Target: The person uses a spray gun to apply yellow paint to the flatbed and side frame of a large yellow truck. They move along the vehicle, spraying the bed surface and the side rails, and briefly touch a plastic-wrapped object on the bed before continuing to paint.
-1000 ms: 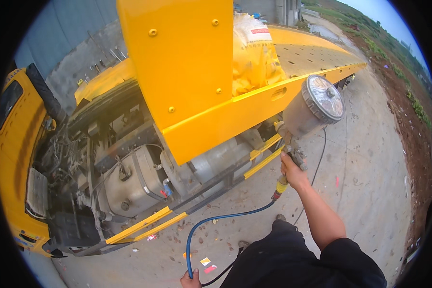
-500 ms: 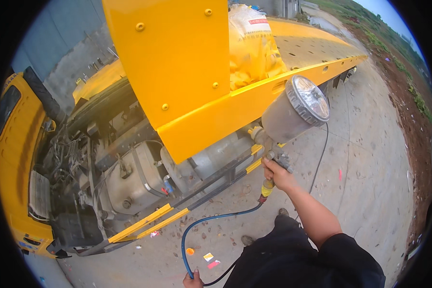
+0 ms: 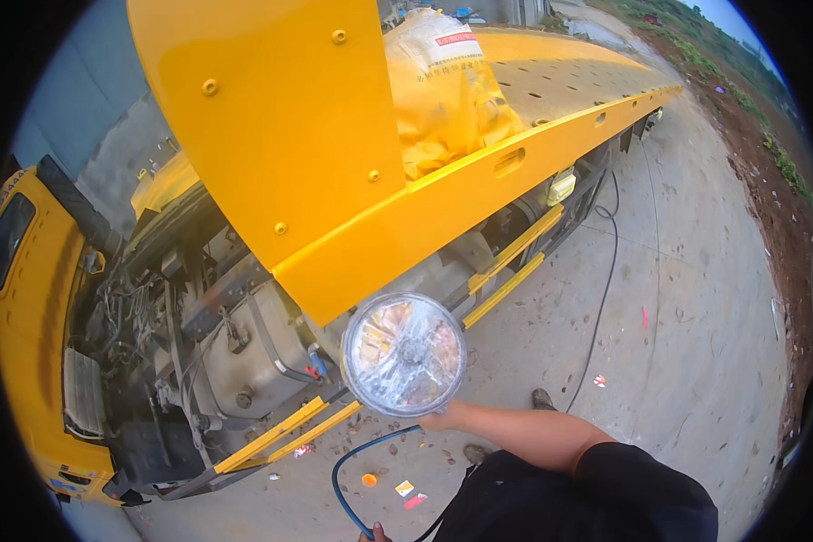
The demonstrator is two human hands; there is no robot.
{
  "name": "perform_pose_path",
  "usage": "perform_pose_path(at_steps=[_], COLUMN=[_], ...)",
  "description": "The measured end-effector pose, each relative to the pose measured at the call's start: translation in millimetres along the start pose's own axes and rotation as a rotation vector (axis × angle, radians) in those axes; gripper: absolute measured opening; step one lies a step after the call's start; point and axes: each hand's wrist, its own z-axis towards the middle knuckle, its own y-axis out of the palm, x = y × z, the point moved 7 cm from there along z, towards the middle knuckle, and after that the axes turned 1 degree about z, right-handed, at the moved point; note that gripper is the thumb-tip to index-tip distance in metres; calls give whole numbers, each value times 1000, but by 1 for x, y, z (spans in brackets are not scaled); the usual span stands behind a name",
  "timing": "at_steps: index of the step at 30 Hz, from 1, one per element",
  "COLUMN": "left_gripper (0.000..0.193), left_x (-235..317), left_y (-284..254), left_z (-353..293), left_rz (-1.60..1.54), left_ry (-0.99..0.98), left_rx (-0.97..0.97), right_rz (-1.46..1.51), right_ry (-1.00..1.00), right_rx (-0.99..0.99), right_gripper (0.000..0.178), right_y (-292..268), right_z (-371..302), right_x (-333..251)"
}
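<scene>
My right hand (image 3: 437,420) is closed on a spray gun, whose body and grip are hidden under its paint cup. That cup (image 3: 406,354) faces up with a round clear lid, smeared and streaked, beside the lower corner of an upright yellow panel (image 3: 271,117). From beneath the gun a blue air hose (image 3: 336,479) loops down and left. At the lower edge my left hand (image 3: 377,534) is closed round this hose, only partly in view. The panel rises from the yellow side rail (image 3: 479,185) of a truck bed.
A yellow and white sack (image 3: 447,99) rests on the perforated bed. Left are a grey tank (image 3: 257,348), exposed chassis parts and a yellow cab (image 3: 36,316). Yellow guard bars (image 3: 271,438) run low along the side. A dark hose (image 3: 596,334) lies across the concrete.
My right hand has brought the spray gun left and down toward the panel's lower corner, its lid now facing up. My left hand still holds the hose. The view has shifted slightly right.
</scene>
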Motion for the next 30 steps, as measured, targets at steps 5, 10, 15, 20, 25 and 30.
perform_pose_path(at_steps=[5, 10, 15, 20, 25, 30], left_gripper=[38, 34, 31, 32, 32, 33], left_x=[21, 32, 90, 182, 282, 338], left_y=[18, 65, 146, 248, 342, 409], left_z=[-7, 10, 19, 3, -38, -63], left_rz=[29, 275, 304, 320, 380, 490], left_ry=[-59, 241, 274, 485, 367, 352], left_rx=[14, 11, -125, -99, -245, -288], right_rz=[95, 208, 160, 181, 72, 83], right_ry=[197, 492, 528, 580, 573, 655], right_rx=[15, 277, 395, 435, 432, 467], right_gripper=[30, 11, 9, 9, 8, 11], right_y=[-44, -191, -332, -456, -573, -680], right_z=[10, 25, 24, 17, 13, 6], right_x=[17, 26, 49, 83, 119, 154])
